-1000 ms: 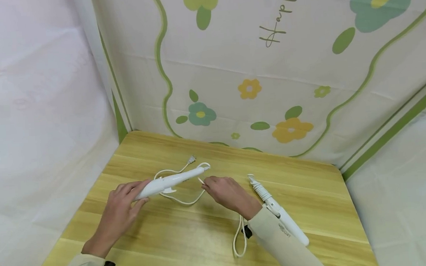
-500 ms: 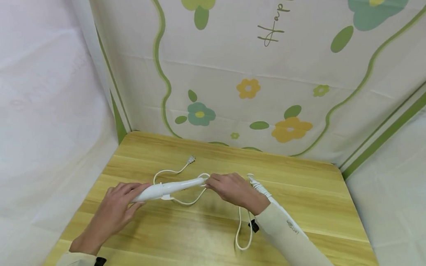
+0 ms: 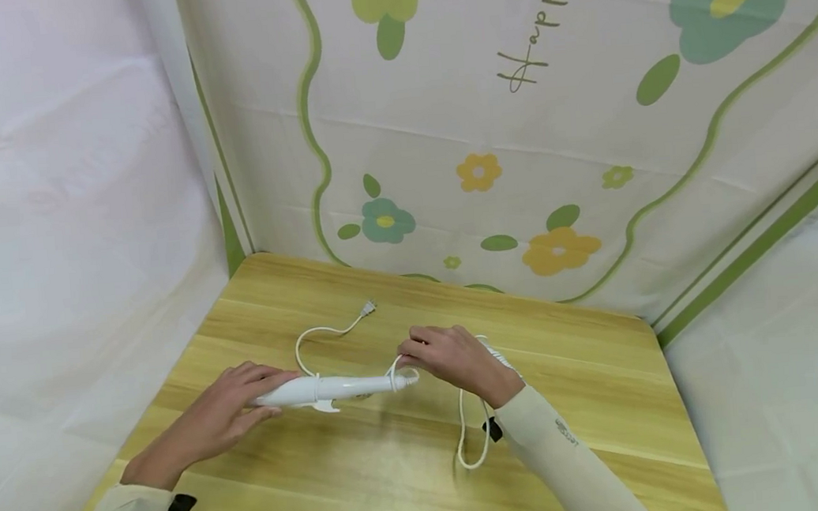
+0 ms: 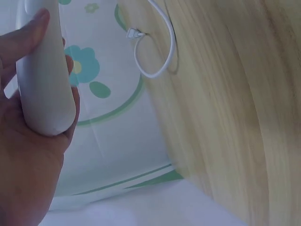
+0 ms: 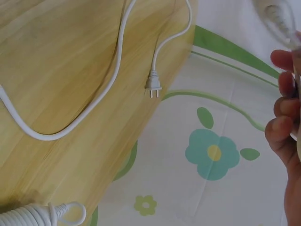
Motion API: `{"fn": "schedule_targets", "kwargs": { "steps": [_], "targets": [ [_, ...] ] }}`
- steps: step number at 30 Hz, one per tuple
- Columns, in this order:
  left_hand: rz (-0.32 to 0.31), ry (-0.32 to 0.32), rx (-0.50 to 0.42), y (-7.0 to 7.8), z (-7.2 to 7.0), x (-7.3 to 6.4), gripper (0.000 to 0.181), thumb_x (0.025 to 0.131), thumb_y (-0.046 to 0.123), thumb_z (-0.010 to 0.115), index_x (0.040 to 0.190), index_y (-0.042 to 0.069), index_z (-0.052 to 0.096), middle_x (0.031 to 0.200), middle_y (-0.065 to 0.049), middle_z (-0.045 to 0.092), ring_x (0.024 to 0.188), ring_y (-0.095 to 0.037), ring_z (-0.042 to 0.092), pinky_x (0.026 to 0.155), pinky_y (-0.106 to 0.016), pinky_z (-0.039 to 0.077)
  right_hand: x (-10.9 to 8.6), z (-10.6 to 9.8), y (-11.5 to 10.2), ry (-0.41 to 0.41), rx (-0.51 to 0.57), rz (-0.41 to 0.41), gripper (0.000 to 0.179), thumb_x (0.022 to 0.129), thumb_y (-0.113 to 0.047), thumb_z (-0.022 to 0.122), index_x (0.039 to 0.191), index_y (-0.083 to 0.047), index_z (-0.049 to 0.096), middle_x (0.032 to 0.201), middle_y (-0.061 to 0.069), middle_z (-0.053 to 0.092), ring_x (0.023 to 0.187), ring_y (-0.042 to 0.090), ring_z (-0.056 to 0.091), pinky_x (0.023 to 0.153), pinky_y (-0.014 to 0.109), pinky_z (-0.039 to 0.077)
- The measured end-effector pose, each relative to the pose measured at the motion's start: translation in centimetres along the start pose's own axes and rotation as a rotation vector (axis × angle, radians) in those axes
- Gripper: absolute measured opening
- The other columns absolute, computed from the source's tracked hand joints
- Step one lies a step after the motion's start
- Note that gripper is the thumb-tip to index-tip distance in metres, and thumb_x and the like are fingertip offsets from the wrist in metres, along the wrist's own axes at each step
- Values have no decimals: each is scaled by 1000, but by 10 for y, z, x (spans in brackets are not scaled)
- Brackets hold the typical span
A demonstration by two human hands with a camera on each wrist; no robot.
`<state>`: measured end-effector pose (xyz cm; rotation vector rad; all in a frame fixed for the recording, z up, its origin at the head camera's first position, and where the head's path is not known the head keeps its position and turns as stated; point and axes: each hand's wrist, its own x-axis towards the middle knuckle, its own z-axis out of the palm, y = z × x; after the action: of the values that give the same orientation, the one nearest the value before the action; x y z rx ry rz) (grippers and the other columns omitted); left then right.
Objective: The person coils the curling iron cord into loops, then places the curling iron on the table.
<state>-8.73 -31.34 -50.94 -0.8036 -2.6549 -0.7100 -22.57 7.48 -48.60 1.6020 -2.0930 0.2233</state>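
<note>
curling iron — left hand gripping one end, right hand pinching cord.

The held appliance looks smooth, glossy plastic, the tabletop satiny wood, the backdrop creased cloth.

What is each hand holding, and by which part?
The left hand grips a white appliance by its thick end; the right hand holds its cord beside the narrow end.
</note>
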Motion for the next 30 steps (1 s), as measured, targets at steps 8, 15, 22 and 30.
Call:
{"fn": "schedule_targets", "kwargs": {
  "steps": [8,15,22,30],
  "targets": [
    [-42,-53,-256,3,5,0,57,97,14,82,151,22,66,134,4,73,116,-6,63,87,-31,57,-7,10,1,33,103,45,32,116,-31,52,127,-15,77,88,-5,67,61,1,46,53,14,38],
    [-109,-8,-260,4,7,2,57,96,12,83,150,19,67,133,0,74,113,-4,63,86,-31,58,-16,24,-10,-31,186,152,20,104,-12,75,123,-15,77,99,-4,75,68,6,68,58,21,57],
    [-185,83,-171,4,13,2,63,94,11,85,153,20,65,131,-3,76,113,-11,65,86,-39,60,-15,37,-25,-9,61,112,19,103,-19,76,119,-10,76,102,1,79,71,9,71,63,25,61],
    [-144,202,-3,7,17,10,72,83,3,91,150,15,67,128,-9,78,110,-28,70,90,-51,52,-12,37,-32,-31,-15,120,12,109,-24,70,108,-12,73,93,-3,75,63,5,62,53,23,55]
  ]
}}
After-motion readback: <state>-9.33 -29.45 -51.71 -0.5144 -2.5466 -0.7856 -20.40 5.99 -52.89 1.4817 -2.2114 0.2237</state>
